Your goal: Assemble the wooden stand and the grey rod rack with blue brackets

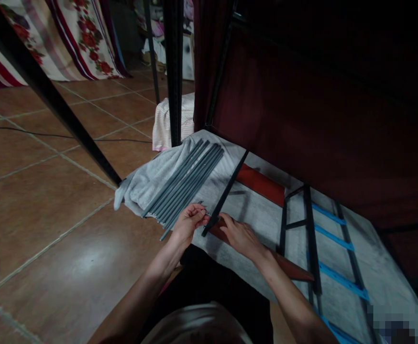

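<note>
My left hand [190, 220] is closed, its thumb and fingertips pinched round a small thin metal piece [207, 213] at the near end of a black bar [230, 186]. On the other side of that bar my right hand [240, 235] has its fingers curled against the bar's end and a red-brown board [291, 268]. A second red-brown board [261, 183] lies farther back, between the black bar and a black frame [312, 239]. To the left, several grey rods [185, 179] lie side by side on a grey cloth [137, 184].
Blue slats [341, 278] cross dark rails at the right. Black posts [173, 71] rise at the left and back. Dark red panels [302, 119] stand behind the cloth-covered surface. A cable [51, 135] crosses the tiled floor [58, 205]. Flowered curtains [87, 38] hang at the upper left.
</note>
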Tool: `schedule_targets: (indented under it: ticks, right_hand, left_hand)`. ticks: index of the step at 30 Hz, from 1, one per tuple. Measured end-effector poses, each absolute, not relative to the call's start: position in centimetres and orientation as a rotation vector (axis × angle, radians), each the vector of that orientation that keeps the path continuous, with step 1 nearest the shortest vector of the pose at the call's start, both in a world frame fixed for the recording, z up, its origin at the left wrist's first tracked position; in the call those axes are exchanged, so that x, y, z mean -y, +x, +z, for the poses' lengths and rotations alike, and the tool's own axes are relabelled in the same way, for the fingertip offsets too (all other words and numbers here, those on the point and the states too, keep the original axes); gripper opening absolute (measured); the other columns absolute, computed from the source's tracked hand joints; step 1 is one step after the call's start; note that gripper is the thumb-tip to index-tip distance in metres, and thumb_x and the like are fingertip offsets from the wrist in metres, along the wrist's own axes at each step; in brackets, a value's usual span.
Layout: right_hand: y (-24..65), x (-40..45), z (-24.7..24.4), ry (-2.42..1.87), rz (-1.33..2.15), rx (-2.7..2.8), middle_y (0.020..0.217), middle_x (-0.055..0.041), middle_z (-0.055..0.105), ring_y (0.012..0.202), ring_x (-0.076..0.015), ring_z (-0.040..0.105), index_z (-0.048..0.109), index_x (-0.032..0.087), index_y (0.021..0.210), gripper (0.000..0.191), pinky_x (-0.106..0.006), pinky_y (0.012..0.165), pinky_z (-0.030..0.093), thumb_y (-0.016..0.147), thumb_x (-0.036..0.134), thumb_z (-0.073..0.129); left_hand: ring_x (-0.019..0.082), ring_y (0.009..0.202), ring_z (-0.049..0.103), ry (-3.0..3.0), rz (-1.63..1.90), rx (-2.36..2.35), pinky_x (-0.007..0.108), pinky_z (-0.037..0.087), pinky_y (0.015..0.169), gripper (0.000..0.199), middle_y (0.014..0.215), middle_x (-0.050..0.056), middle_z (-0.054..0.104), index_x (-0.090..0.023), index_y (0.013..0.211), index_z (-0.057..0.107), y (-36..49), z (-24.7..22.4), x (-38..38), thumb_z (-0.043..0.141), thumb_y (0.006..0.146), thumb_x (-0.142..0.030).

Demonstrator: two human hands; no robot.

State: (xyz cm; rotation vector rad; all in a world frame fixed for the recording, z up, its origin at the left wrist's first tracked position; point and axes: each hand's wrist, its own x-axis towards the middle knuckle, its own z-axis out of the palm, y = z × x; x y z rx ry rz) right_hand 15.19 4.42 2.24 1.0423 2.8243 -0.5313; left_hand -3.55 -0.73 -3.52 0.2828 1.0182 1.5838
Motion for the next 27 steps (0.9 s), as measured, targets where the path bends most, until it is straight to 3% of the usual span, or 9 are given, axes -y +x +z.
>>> schedule_targets:
  ticks: [4,10,15,27]
  right_hand:
    - [15.29,-4.4,1.88,1.013,-0.529,-2.838,0.131,-0.011,0.065,0.108,-0.0229,0.068,0.039,0.02,0.144,0.042,-0.031,0.085,0.05,0.102,0.024,0.039]
    - [15.32,-4.52,1.56,1.071,-0.548,-2.759,0.122,-0.0115,0.069,0.101,-0.0233,0.071,0.039,0.018,0.142,0.041,-0.032,0.08,0.05,0.103,0.026,0.037]
    - [15.41,-4.48,1.64,1.062,-0.576,-2.766,0.131,-0.0116,0.064,0.105,-0.0235,0.069,0.04,0.02,0.142,0.04,-0.034,0.085,0.051,0.103,0.025,0.036]
    - [15.39,-4.22,2.09,1.065,-0.591,-2.816,0.123,-0.0106,0.068,0.104,-0.0223,0.07,0.041,0.02,0.14,0.038,-0.036,0.088,0.054,0.103,0.023,0.034]
  left_hand:
    - [0.012,0.066,0.066,0.311,1.601,-1.013,0.023,0.055,0.064,0.036,0.073,-0.001,0.065,-0.016,0.085,0.064,-3.44,-3.3,0.66,0.088,0.06,-0.027]
    - [0.012,0.066,0.065,0.38,1.58,-1.001,0.024,0.054,0.065,0.031,0.073,0.0,0.065,-0.016,0.084,0.063,-3.18,-3.41,0.76,0.083,0.066,-0.03]
    - [0.013,0.066,0.066,0.393,1.604,-1.004,0.025,0.053,0.065,0.027,0.071,-0.001,0.066,-0.016,0.083,0.062,-3.11,-2.98,0.76,0.08,0.068,-0.029]
    - [0.013,0.065,0.066,0.502,1.607,-1.07,0.024,0.052,0.063,0.019,0.069,0.0,0.067,-0.017,0.081,0.062,-3.34,-2.92,0.88,0.074,0.073,-0.029]
